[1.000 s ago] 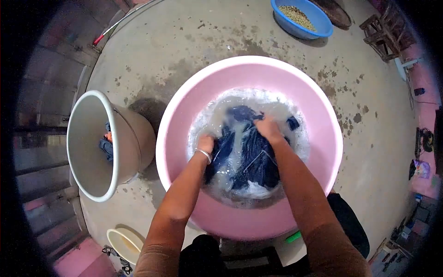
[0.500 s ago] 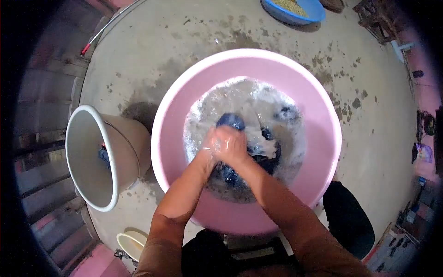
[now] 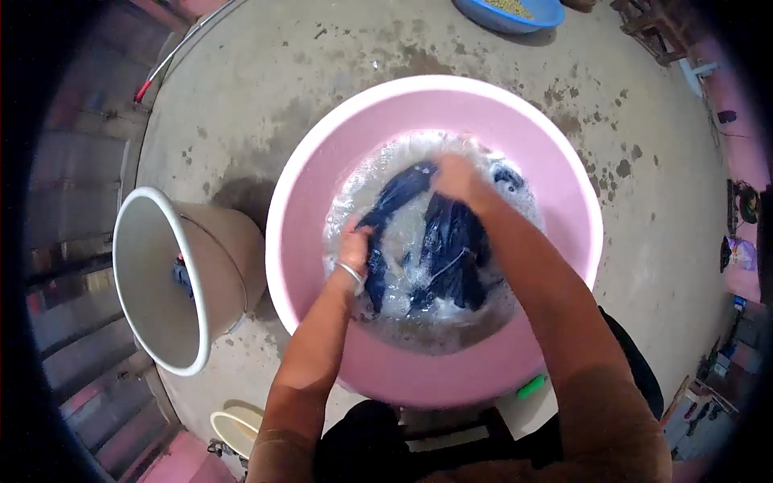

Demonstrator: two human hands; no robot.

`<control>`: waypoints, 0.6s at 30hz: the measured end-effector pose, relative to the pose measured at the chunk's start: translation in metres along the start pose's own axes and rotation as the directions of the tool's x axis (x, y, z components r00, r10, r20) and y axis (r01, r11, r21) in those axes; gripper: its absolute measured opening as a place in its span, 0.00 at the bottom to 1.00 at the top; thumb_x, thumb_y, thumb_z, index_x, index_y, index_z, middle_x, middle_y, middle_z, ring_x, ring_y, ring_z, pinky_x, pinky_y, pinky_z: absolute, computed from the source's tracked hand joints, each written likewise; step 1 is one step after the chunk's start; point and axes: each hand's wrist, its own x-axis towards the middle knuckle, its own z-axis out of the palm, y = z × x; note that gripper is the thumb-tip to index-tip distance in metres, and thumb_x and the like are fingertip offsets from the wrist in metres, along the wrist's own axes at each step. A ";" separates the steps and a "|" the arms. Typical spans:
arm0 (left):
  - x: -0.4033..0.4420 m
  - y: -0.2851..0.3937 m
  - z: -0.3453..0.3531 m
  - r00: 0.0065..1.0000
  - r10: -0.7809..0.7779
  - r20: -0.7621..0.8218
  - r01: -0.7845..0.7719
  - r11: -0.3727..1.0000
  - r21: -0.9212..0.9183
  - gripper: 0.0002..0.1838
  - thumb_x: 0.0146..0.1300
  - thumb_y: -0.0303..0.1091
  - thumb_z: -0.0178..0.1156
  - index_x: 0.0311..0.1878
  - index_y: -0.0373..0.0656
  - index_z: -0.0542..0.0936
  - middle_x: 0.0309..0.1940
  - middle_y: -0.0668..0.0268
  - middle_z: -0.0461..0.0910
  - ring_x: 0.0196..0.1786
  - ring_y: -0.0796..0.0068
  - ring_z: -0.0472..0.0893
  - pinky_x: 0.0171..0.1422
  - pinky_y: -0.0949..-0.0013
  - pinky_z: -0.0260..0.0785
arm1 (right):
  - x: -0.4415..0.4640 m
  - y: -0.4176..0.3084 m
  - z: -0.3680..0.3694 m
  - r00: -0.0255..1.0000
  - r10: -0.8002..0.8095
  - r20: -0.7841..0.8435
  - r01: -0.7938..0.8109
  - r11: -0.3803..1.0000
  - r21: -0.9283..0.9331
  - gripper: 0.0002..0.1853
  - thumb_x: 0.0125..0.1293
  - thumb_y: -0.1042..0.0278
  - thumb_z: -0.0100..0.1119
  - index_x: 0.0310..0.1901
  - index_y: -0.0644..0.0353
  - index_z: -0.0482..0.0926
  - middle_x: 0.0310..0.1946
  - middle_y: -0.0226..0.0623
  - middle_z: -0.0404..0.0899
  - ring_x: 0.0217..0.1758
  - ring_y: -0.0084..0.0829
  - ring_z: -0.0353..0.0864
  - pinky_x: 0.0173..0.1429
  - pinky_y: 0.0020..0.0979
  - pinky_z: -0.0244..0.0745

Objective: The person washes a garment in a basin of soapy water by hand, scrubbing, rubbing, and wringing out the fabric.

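A wet dark blue garment (image 3: 452, 249) lies stretched and partly sunk in sudsy grey water inside a large pink basin (image 3: 435, 381). My left hand (image 3: 354, 245), with a pale bracelet (image 3: 351, 274) at the wrist, is closed on its left edge just above the water. Higher up in the basin, my right hand (image 3: 457, 179) grips the garment's top part; motion blurs its fingers. A smaller dark blue piece of cloth (image 3: 507, 178) pokes out of the foam to the right of that hand.
Left of the basin stands a pale bucket (image 3: 221, 249) with a dark item (image 3: 183, 278) inside. A small cream bowl (image 3: 235, 431) is at lower left, a green object (image 3: 531, 386) beside the basin's base. Farther off is a blue bowl (image 3: 515, 22) of yellowish-green contents.
My hands, together over the basin's middle before, have parted: the left moved slightly left, the right up and right. The garment is now spread between them, and the green object has come into view.
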 end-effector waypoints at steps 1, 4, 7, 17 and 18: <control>-0.011 0.014 0.008 0.990 -0.072 -0.125 0.070 0.997 -0.022 0.14 0.61 0.23 0.51 0.49 0.42 0.77 0.40 0.61 0.82 0.37 0.67 0.82 0.43 0.65 0.77 | 0.004 0.009 0.001 0.985 0.131 -0.112 -0.125 0.990 0.058 0.22 0.55 0.72 0.55 0.54 0.60 0.78 0.46 0.51 0.82 0.51 0.48 0.80 0.59 0.42 0.73; 0.001 0.017 0.005 0.959 -0.272 0.075 0.282 0.924 -0.257 0.14 0.65 0.37 0.57 0.50 0.42 0.75 0.43 0.60 0.81 0.42 0.65 0.82 0.47 0.58 0.78 | -0.005 -0.015 0.025 0.998 0.066 -0.021 -0.051 0.902 0.429 0.19 0.53 0.74 0.54 0.48 0.57 0.82 0.45 0.45 0.82 0.50 0.48 0.79 0.57 0.39 0.73; -0.028 0.042 0.050 0.940 -0.243 0.239 0.323 0.861 -0.392 0.24 0.64 0.58 0.58 0.46 0.43 0.78 0.39 0.60 0.81 0.37 0.64 0.81 0.48 0.59 0.78 | -0.070 -0.101 0.046 0.905 -0.406 -0.129 0.423 0.891 0.165 0.12 0.45 0.77 0.58 0.35 0.56 0.81 0.39 0.36 0.78 0.44 0.44 0.77 0.50 0.41 0.75; -0.078 0.040 0.092 0.991 -0.132 -0.011 0.123 0.949 -0.291 0.15 0.69 0.44 0.53 0.49 0.45 0.78 0.43 0.64 0.81 0.48 0.69 0.80 0.54 0.67 0.72 | -0.082 -0.118 0.074 0.863 -0.096 -0.496 0.169 0.980 0.102 0.08 0.52 0.58 0.59 0.21 0.49 0.82 0.26 0.37 0.80 0.31 0.45 0.80 0.37 0.43 0.75; -0.077 0.043 0.093 0.981 -0.193 -0.033 0.171 0.927 -0.333 0.14 0.69 0.41 0.52 0.51 0.45 0.78 0.44 0.64 0.81 0.48 0.70 0.80 0.55 0.68 0.72 | -0.065 -0.106 0.066 0.858 0.046 -0.512 0.055 0.982 0.179 0.10 0.53 0.57 0.58 0.21 0.50 0.82 0.25 0.40 0.81 0.31 0.47 0.81 0.37 0.44 0.75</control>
